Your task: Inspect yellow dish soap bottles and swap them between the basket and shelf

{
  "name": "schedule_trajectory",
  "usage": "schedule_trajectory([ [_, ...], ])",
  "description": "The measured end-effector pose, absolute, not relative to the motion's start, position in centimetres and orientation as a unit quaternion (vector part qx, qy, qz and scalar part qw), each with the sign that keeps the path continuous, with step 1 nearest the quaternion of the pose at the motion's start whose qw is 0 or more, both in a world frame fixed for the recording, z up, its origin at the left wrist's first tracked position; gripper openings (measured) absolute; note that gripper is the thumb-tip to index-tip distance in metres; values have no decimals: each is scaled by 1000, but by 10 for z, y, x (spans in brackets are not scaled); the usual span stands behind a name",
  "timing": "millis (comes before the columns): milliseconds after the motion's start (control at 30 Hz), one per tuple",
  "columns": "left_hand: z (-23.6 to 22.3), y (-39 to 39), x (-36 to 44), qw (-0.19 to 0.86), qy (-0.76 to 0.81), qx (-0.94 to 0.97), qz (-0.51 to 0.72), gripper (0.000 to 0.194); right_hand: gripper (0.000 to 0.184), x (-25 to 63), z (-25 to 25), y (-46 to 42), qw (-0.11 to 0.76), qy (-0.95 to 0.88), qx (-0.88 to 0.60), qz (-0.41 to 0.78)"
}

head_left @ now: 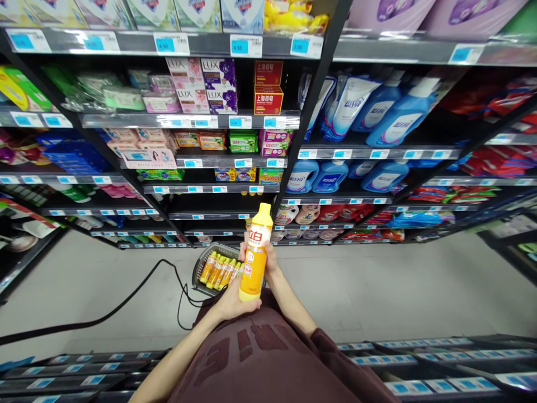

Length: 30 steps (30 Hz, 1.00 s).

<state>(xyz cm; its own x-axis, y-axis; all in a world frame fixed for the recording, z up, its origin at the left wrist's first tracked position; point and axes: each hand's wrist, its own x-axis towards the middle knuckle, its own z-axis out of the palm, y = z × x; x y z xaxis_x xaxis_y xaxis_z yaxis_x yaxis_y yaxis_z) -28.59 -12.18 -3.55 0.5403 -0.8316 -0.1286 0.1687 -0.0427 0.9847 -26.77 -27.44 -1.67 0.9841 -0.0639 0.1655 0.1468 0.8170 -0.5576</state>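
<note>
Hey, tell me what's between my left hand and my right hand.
A yellow bottle, seen in the head view: your left hand is at its base, and your right hand is around it higher up.

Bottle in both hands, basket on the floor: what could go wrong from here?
1. Drop: the yellow bottle is held above the floor, left hand near its base, right hand higher up. If either slipped, it might fall.
2. Snag: the black cable loops beside the basket and could catch a hand or the basket.
3. Knock: similar bottles lie close together in the basket; one more might bump them.
</note>
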Motion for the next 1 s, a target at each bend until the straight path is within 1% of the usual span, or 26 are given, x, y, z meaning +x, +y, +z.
schedule_trajectory([
  [33,-36,-120,-286,626,-302,587,-415,37,54,-268,-14,-274,952,-81,-292,-55],
  [100,-40,-118,-287,636,-332,535,-446,45,59,-269,-9,-274,954,-92,-280,-49],
  [200,-50,-115,-288,693,-326,428,-479,60,70,-268,-10,-275,967,-63,-243,-35],
  [267,-54,-114,-288,690,-332,386,-515,64,73,-267,-17,-275,980,-44,-191,-29],
  [333,-54,-113,-287,666,-340,382,-543,67,69,-265,-27,-275,990,-60,-125,-35],
  [400,-50,-114,-285,647,-347,401,-548,69,57,-263,-35,-277,992,-95,-62,-52],
  [467,-45,-116,-283,635,-340,442,-535,67,45,-262,-38,-281,991,-116,-28,-61],
  [533,-40,-119,-282,617,-320,493,-524,59,38,-263,-37,-287,991,-112,-31,-61],
  [600,-38,-121,-283,605,-298,531,-513,49,37,-265,-32,-293,993,-88,-59,-60],
  [667,-38,-123,-284,614,-278,546,-497,44,36,-267,-27,-297,992,-54,-90,-67],
  [833,-42,-125,-289,666,-236,534,-465,46,36,-268,-18,-297,986,4,-146,-77],
  [1000,-40,-123,-288,644,-261,551,-462,42,32,-266,-19,-294,987,5,-148,-56],
])
